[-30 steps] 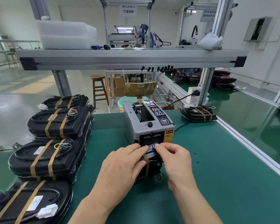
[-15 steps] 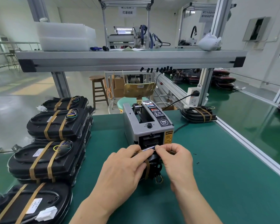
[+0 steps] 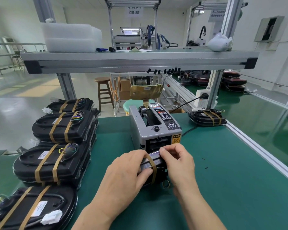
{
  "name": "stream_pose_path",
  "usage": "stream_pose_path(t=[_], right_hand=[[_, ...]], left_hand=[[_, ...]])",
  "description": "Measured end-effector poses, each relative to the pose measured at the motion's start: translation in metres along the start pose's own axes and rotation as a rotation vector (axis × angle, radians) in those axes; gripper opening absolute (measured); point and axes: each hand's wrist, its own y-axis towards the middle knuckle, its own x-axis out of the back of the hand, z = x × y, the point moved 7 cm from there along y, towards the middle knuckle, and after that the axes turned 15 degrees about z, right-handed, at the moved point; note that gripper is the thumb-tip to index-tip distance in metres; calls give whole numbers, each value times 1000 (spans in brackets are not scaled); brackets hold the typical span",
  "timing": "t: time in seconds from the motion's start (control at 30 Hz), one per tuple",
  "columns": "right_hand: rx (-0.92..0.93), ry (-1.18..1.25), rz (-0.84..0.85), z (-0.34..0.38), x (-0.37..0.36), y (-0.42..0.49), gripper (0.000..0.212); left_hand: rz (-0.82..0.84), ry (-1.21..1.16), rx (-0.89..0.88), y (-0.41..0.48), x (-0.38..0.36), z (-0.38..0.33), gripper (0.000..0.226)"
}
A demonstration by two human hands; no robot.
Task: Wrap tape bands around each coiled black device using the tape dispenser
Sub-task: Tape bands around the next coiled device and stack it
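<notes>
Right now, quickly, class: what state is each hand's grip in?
Left hand: closed, gripping the coiled black device.
Right hand: closed, pinching the same device's far end by the tape dispenser.

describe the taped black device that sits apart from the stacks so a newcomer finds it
Start at the grey tape dispenser on the green table. Behind it to the right, below the white power strip, lies a black device with two tan bands. It sits alone; the stacks line the left edge.
</notes>
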Motion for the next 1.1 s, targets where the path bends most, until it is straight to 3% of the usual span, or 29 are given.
stream_pose_path(t=[0.17, 0.23, 0.33, 0.4, 0.57, 0.93, 1.03, 1.1], right_hand=[[-32, 36, 61, -7, -2, 0, 21], [-129, 157, 170, -17, -7, -3, 29], [-171, 134, 396, -30, -12, -12, 30], [-146, 34, 464, -35, -10, -18, 45], [-45, -52, 388, -28, -6, -20, 53], [164, -14, 338, 54, -53, -21, 55], [151, 29, 351, 70, -79, -17, 45], [126, 36, 360, 77, -98, -17, 49]], left_hand=[[141, 100, 127, -10, -8, 23, 77], [160, 35, 167, -16, -11, 35, 87], [99, -166, 209, -21, -13, 46, 94], [-3, -293, 277, -25, -12, 56, 90], [-144, -391, 300, -31, -4, 63, 52], [-422, -528, 281, -58, 80, 94, 76], [-517, -610, 346, -71, 102, 113, 63], [-547, -608, 356, -79, 116, 123, 49]])
